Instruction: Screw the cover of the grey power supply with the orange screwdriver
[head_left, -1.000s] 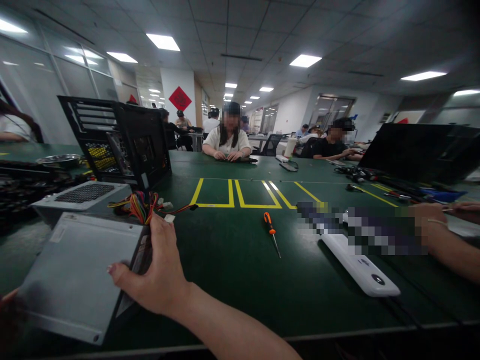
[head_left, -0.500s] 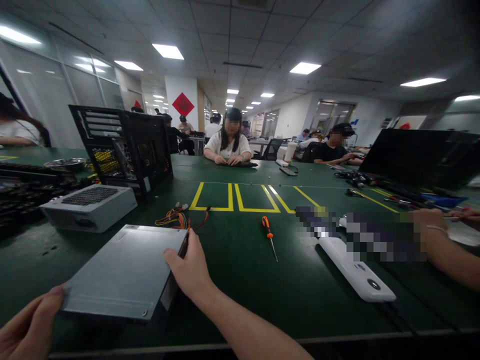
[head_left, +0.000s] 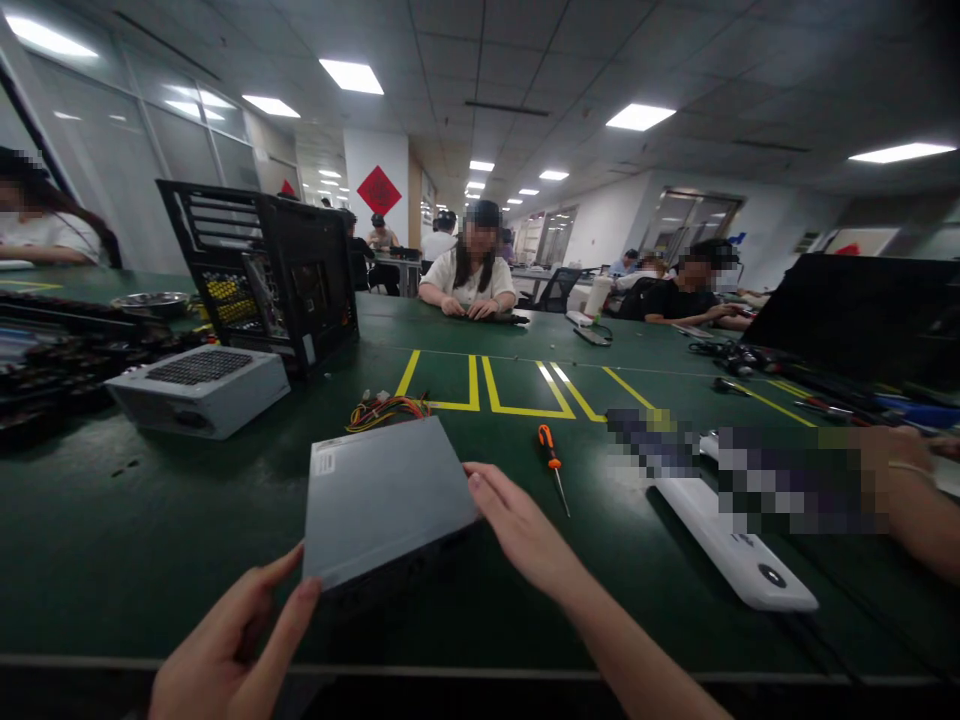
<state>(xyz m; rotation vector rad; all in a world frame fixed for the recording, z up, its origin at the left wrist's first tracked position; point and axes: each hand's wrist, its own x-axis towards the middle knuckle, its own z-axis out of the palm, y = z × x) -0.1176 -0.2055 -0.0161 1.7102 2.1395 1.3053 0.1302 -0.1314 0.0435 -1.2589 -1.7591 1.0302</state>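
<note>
A grey metal computer power supply [head_left: 386,500] is held between my two hands, tilted above the green table. My left hand [head_left: 240,620] pinches its near left corner, thumb on top edge and fingers at the side. At the right side, my right hand [head_left: 517,515] grips the edge with its fingers along it. Behind the power supply lies a bundle of coloured cables [head_left: 386,411]. An orange-handled screwdriver [head_left: 553,465] rests on the table to the right of my right hand.
A second power supply [head_left: 199,390] and a black computer case [head_left: 277,275] stand at left. Yellow tape [head_left: 525,410] marks the table [head_left: 480,630]. To the right are a white device [head_left: 735,545], a co-worker's arm [head_left: 919,510] and a dark monitor [head_left: 855,315]. Another person [head_left: 469,260] sits opposite.
The power supply has moved right and turned, its near side now facing me more. Both hands moved right with it, keeping their hold. The view has shifted slightly.
</note>
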